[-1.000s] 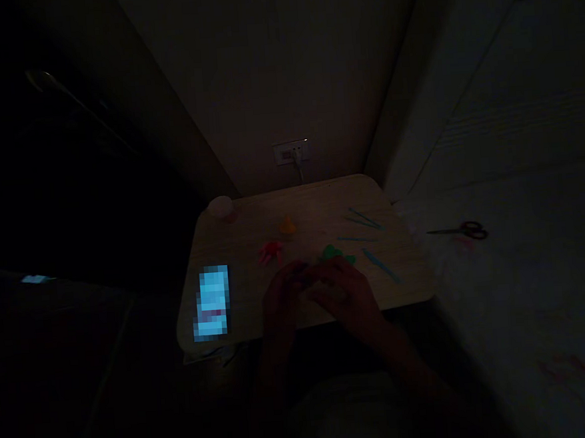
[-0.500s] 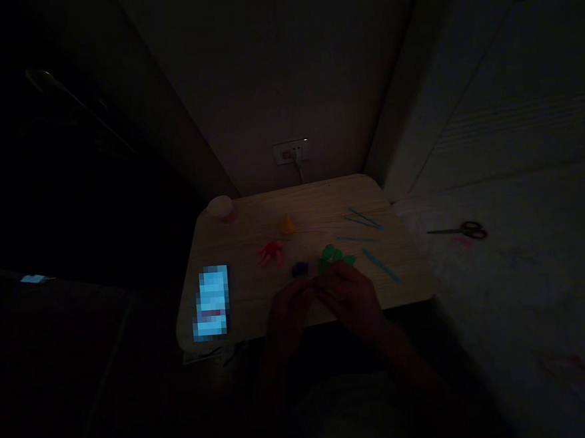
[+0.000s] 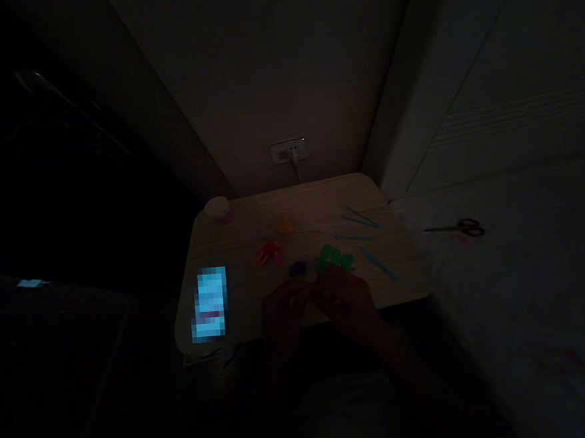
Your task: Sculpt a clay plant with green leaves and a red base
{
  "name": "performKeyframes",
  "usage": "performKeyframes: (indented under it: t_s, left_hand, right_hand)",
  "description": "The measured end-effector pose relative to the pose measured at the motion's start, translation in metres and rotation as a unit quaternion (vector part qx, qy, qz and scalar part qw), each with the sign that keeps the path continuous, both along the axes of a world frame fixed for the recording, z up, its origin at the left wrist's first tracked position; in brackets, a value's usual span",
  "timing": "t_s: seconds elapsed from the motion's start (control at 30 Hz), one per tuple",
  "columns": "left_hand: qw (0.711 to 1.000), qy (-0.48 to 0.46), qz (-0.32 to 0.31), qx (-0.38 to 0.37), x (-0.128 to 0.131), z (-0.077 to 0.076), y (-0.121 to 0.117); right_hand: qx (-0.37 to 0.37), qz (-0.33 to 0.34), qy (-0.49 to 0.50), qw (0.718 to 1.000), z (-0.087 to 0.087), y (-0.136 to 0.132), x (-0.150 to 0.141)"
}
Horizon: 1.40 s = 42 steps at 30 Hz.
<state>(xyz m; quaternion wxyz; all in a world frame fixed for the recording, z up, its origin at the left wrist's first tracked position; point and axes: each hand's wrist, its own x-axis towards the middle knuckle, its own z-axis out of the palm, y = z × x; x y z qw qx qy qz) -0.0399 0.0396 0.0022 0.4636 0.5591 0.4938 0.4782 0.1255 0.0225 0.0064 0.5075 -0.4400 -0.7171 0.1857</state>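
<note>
The room is very dark. My left hand (image 3: 283,310) and my right hand (image 3: 347,300) meet at the near edge of a small wooden table (image 3: 257,288), fingertips curled together around something I cannot make out. Just beyond them lie a small purple piece (image 3: 298,268) and a green leafy shape (image 3: 334,259). A red piece (image 3: 269,252) and an orange piece (image 3: 285,225) lie farther back.
A lit phone (image 3: 209,303) lies at the table's near left. A pale round pot (image 3: 218,209) stands at the back left; several teal sticks (image 3: 369,240) lie on the right. Scissors (image 3: 456,228) rest on the white surface to the right. A wall socket (image 3: 288,152) is behind.
Both hands have drawn back toward the near edge of the table, uncovering the purple piece. The view has drifted slightly.
</note>
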Motion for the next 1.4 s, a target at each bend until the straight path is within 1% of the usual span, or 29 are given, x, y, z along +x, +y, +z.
performKeyframes:
  t_s: [0.17,0.3,0.43,0.53,0.67,0.77,0.87,1.0,1.13,1.27,1.33,1.4]
  left_hand:
    - [1.0,0.005,0.025,0.003,-0.0014,0.0046,0.0017]
    - [0.999,0.001,0.029,-0.015,-0.0006,0.0087,0.0031]
    - [0.999,0.002,0.03,-0.028,0.0,0.0075,0.0024]
    - [1.0,0.017,0.024,-0.003,-0.0005,0.0056,0.0016]
    - [0.999,0.027,0.008,0.033,-0.0008,0.0041,0.0007]
    - [0.998,0.029,0.01,0.055,-0.0005,0.0031,0.0001]
    - [0.997,0.039,0.014,0.067,-0.0005,0.0022,-0.0004]
    - [0.996,0.057,0.011,0.07,-0.0002,0.0032,-0.0007]
    - [0.993,0.06,0.003,0.1,0.0,0.0076,0.0009]
    - [0.991,0.079,-0.008,0.109,-0.0034,0.0077,0.0032]
    - [0.992,0.088,-0.004,0.095,-0.0052,0.0055,0.0032]
    - [0.993,0.091,0.0,0.075,-0.0058,0.0034,0.0023]
  right_hand:
    - [-0.021,-0.009,0.029,0.999,0.0041,0.0004,0.0026]
    - [-0.039,-0.03,0.049,0.998,0.0031,0.0009,0.0054]
    - [-0.07,-0.04,0.069,0.994,0.001,0.001,0.0058]
    - [-0.093,-0.041,0.077,0.992,0.0002,0.0013,0.0048]
    - [-0.104,-0.038,0.069,0.991,0.0009,0.0023,0.0038]
    - [-0.112,-0.025,0.047,0.992,0.0023,0.0028,0.0035]
    - [-0.125,-0.005,0.05,0.991,0.0026,0.0028,0.0031]
    - [-0.149,0.013,0.071,0.986,0.001,0.0028,0.0022]
    - [-0.159,0.024,0.104,0.981,-0.0008,0.0024,0.0013]
    - [-0.192,0.046,0.155,0.968,-0.0023,0.0015,0.0004]
    - [-0.175,0.051,0.157,0.971,-0.0024,0.0016,0.0003]
    - [-0.138,0.053,0.139,0.979,-0.0019,0.0021,0.0006]
